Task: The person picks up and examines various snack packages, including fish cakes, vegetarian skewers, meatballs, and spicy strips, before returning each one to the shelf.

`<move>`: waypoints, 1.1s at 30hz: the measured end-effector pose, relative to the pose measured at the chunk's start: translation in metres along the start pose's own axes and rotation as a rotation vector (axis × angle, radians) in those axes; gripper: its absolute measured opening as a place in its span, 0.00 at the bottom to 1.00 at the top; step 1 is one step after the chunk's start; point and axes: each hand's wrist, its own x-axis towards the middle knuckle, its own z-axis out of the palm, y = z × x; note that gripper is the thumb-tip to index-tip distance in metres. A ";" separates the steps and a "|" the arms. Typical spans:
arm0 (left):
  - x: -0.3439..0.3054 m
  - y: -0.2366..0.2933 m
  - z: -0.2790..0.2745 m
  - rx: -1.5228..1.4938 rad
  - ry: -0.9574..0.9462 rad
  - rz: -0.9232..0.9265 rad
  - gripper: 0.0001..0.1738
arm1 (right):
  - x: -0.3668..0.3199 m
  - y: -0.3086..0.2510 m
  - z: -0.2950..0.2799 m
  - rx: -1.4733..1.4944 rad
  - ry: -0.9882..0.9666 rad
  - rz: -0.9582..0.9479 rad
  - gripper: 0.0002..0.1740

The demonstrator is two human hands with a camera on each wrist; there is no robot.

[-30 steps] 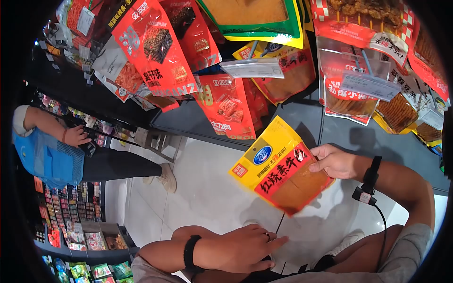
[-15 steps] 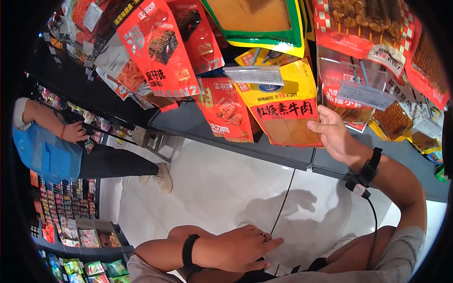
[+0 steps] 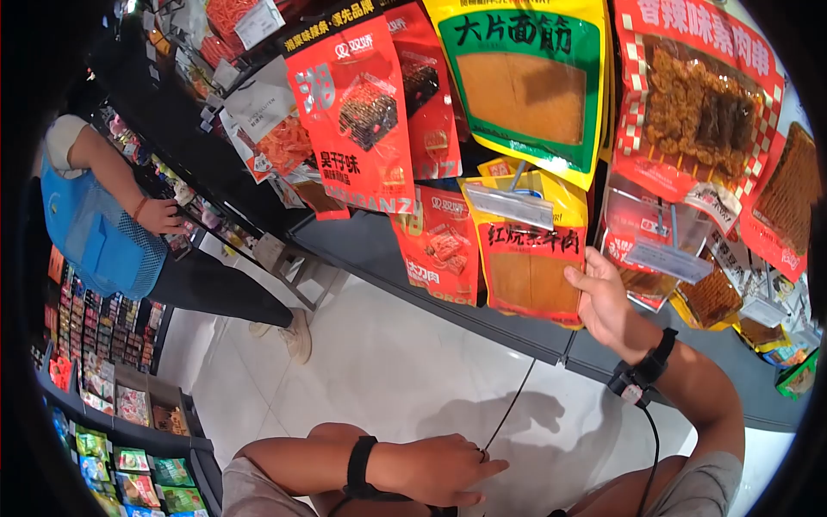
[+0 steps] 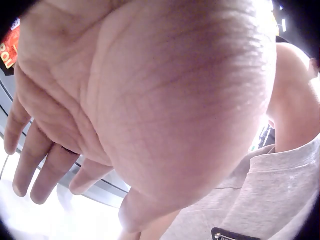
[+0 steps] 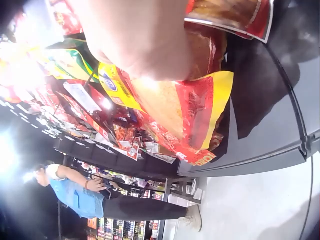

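My right hand [image 3: 606,306] pinches the right edge of a yellow and red snack bag [image 3: 532,280], thumb on the front. The bag is upright at a display hook, its upper part partly hidden behind a clear price-tag holder [image 3: 510,207]. In the right wrist view, the bag's yellow-edged underside [image 5: 218,107] shows beyond the blurred hand. Low in front of my body, my left hand [image 3: 444,470] holds nothing; its fingers are extended and loosely spread in the left wrist view.
A green-bordered bag [image 3: 525,82] hangs just above, with red bags [image 3: 349,112] to the left and a skewer-picture bag [image 3: 698,103] to the right. Below runs a dark shelf ledge [image 3: 439,314]. A person in a blue vest [image 3: 103,224] stands at left.
My right hand has carried the yellow and red bag up from over the floor to the hook, behind the price tag. The head view has shifted; my left hand stays low.
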 end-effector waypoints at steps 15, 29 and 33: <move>-0.014 0.024 -0.024 -0.082 0.064 0.011 0.34 | -0.010 -0.003 -0.005 0.142 -0.029 0.141 0.15; -0.011 0.007 0.000 0.031 -0.020 0.016 0.36 | -0.001 -0.004 -0.005 0.163 0.013 0.134 0.15; -0.010 0.007 0.002 0.033 -0.061 -0.005 0.36 | -0.001 0.006 -0.017 -0.117 0.108 0.028 0.17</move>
